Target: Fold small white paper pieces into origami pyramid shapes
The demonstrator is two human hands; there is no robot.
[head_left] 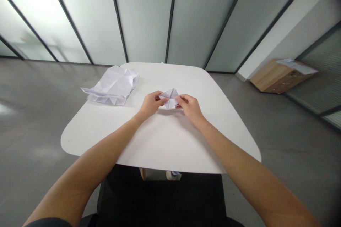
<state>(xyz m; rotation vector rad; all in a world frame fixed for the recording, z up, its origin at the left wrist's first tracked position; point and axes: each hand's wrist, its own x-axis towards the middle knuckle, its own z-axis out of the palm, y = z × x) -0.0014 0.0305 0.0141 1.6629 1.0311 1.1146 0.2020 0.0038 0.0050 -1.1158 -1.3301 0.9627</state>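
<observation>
Between my two hands is a small piece of folded white paper [171, 95], with creases meeting near its middle and a pointed top. My left hand [152, 104] pinches its left corner, the thumb lying on the front face. On the other side my right hand [189, 106] grips the right corner between thumb and fingers. The paper is held just over the white table [170, 142], a faint shadow beneath it. Some fingertips are hidden behind the paper.
A stack of creased white paper sheets [112, 85] lies at the table's back left. Beyond the table stand frosted glass panels [144, 17] with dark frames. A wooden cabinet [277, 76] is on the floor at the right, papers on top.
</observation>
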